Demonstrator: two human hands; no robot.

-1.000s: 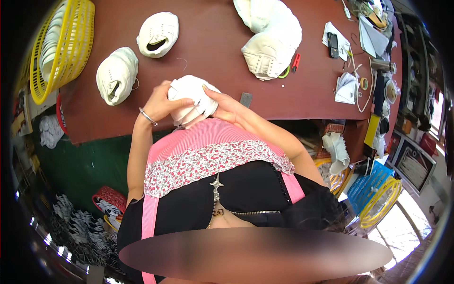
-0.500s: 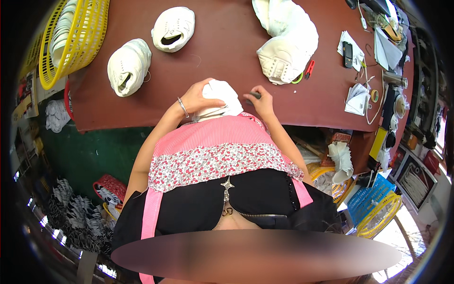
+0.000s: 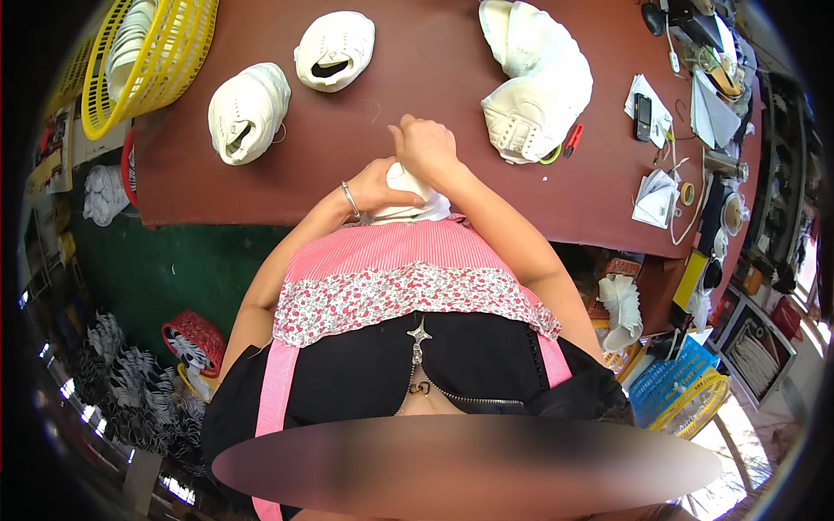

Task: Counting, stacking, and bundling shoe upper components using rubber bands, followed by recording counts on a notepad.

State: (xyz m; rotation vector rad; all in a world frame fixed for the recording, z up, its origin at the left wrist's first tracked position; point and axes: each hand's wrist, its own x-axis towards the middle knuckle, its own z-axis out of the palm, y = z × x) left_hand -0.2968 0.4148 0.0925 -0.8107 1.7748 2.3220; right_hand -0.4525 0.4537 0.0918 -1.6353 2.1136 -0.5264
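Close to my apron at the table's near edge, my left hand [image 3: 379, 189] grips a white shoe upper [image 3: 405, 184], thumb across its near side and fingers wrapped round the left. Over the upper's far end comes my right hand [image 3: 426, 149], closed, its back toward me. The small dark tool it held earlier is out of sight, so what its fingers hold is hidden. Beyond my hands lie one white shoe upper [image 3: 335, 52] and a nested stack of white shoe uppers [image 3: 248, 115]. A longer curved row of white uppers [image 3: 540, 95] rests farther right.
A red-handled small cutter [image 3: 573, 141] lies beside the curved row on the brown table [image 3: 417, 52]. Farther right are a dark handheld device [image 3: 642, 116], papers [image 3: 656, 198] and a tape roll [image 3: 687, 193]. A yellow basket [image 3: 178, 65] of white pieces stands far left.
My right hand has swung left and away from me, from beside the upper to over its far end. The dark tool no longer shows. My left hand keeps its hold.
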